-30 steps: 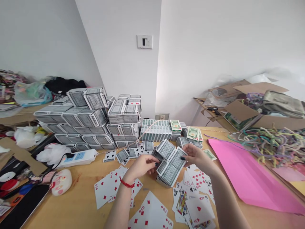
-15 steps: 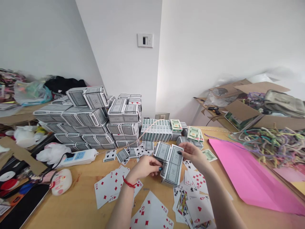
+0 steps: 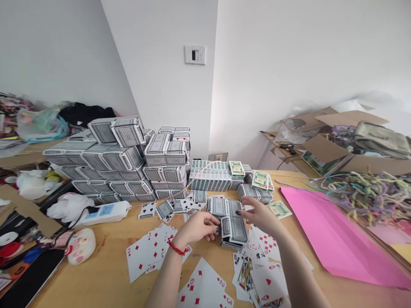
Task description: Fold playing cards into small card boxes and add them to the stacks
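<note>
A block built from folded playing cards with grey patterned backs [image 3: 237, 229] lies on the wooden table between my hands. Its front part shows a gap under the top card. Curled fingers of my left hand [image 3: 204, 226], with a red cord bracelet on the wrist, are at the block's left edge, pinching there. My right hand [image 3: 260, 214] is at the right edge, fingers apart, its dark-nailed thumb by the top card. Face-up diamond cards [image 3: 150, 250] are spread left of the block, and a pile of mixed cards [image 3: 266, 273] lies in front right.
Stacked card blocks [image 3: 112, 158] rise at the back left, beside a white power strip [image 3: 107, 212]. A row of card boxes [image 3: 210, 175] stands behind. Pink paper [image 3: 334, 244], tangled yarn [image 3: 362, 196] and an open cardboard box [image 3: 340, 156] are on the right.
The block has gone from held tilted to lying lower on the table, its front part now showing a gap. My right hand's fingers have loosened from its top right corner.
</note>
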A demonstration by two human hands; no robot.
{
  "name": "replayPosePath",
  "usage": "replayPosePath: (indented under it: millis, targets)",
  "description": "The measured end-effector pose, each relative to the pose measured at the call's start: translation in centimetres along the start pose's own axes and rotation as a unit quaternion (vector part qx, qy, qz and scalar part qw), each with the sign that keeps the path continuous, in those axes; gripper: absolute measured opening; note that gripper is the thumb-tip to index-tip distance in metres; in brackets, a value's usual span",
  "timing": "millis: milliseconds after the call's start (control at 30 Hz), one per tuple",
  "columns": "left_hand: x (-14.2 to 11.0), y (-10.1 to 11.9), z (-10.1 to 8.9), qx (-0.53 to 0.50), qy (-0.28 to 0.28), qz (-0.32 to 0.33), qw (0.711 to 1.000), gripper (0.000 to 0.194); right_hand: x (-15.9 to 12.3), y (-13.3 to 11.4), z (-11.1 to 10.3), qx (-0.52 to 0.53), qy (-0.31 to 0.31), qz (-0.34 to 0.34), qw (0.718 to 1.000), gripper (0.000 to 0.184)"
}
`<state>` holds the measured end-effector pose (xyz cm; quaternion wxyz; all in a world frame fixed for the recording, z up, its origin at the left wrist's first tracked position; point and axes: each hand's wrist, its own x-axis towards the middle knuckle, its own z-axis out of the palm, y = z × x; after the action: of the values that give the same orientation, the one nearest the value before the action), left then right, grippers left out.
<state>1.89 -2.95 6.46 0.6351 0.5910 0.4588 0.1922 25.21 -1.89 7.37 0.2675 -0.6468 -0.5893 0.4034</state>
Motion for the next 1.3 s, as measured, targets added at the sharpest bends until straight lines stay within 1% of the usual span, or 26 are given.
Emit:
replayPosePath:
  millis: [67,133,167,233,267,333,367,433,500,533,600,700,800,900,967,1033,1100,1167,1233,1300]
  targets:
    - [-0.2,0.1,-0.2,0.019,0.008,0.005,1.0,0.02,-0.8,-0.3,-0.1,-0.051,-0.011,0.006,0.999,0.068]
    - [-0.4,0.4,-0.5,0.049,0.027,0.027,0.998,0.015,-1.7,-0.8,-0.2,-0.106,-0.023,-0.008,0.994,0.087]
    - [-0.5,0.5,-0.6,0.066,0.044,0.047,0.996,0.013,-2.1,-1.1,-0.1,-0.121,-0.044,-0.017,0.992,0.094]
    - [-0.8,0.7,-1.0,0.101,0.091,0.096,0.986,0.013,-2.9,-1.7,0.1,-0.139,-0.087,-0.032,0.986,0.103]
    - [-0.9,0.6,-1.1,0.119,0.118,0.117,0.979,0.019,-3.1,-2.0,0.3,-0.152,-0.1,-0.043,0.982,0.107]
    - [-0.9,0.3,-1.4,0.15,0.164,0.146,0.964,0.042,-3.2,-2.5,0.8,-0.172,-0.116,-0.07,0.976,0.111]
    - [-0.8,0.0,-1.4,0.161,0.178,0.156,0.958,0.055,-3.2,-2.7,1.0,-0.175,-0.127,-0.075,0.973,0.112]
    - [-0.4,-0.8,-1.4,0.155,0.176,0.169,0.957,0.076,-3.1,-3.0,1.3,-0.164,-0.157,-0.066,0.972,0.112]
    - [0.3,-1.8,-1.2,0.122,0.168,0.181,0.961,0.081,-2.9,-3.3,1.5,-0.144,-0.172,-0.046,0.973,0.11]
    - [0.6,-2.2,-1.1,0.104,0.163,0.191,0.962,0.082,-2.9,-3.5,1.6,-0.139,-0.162,-0.038,0.976,0.109]
    - [1.4,-2.9,-0.9,0.08,0.155,0.2,0.964,0.081,-3.1,-3.7,2.1,-0.146,-0.117,-0.026,0.982,0.106]
    - [2.2,-3.7,-0.6,0.048,0.164,0.207,0.963,0.078,-3.6,-4.1,3.3,-0.193,-0.048,0.011,0.98,0.102]
    - [2.5,-3.8,-0.7,0.061,0.181,0.195,0.962,0.072,-4.3,-4.2,4.3,-0.242,-0.026,0.026,0.97,0.096]
    - [2.3,-3.6,-0.9,0.066,0.183,0.185,0.963,0.064,-4.5,-4.3,4.5,-0.266,-0.031,0.019,0.963,0.087]
    - [1.9,-3.2,-1.0,0.036,0.174,0.19,0.966,0.061,-4.3,-4.2,4.2,-0.251,-0.031,0.009,0.968,0.082]
    - [1.5,-2.7,-1.1,-0.003,0.176,0.194,0.965,0.059,-3.8,-4.0,3.9,-0.206,-0.025,-0.004,0.978,0.081]
    - [1.1,-2.2,-1.2,-0.027,0.198,0.196,0.96,0.06,-3.1,-3.7,3.8,-0.146,-0.019,-0.013,0.989,0.084]
    - [0.7,-1.5,-1.2,-0.026,0.228,0.212,0.95,0.059,-2.4,-3.3,4.0,-0.08,-0.018,-0.009,0.997,0.088]
    - [0.4,-0.8,-1.2,-0.011,0.253,0.24,0.937,0.057,-1.7,-2.9,4.5,-0.009,-0.025,-0.001,1.0,0.092]
    - [0.3,-0.2,-1.1,-0.019,0.267,0.258,0.928,0.06,-1.3,-2.8,5.1,0.076,-0.039,0.008,0.996,0.092]
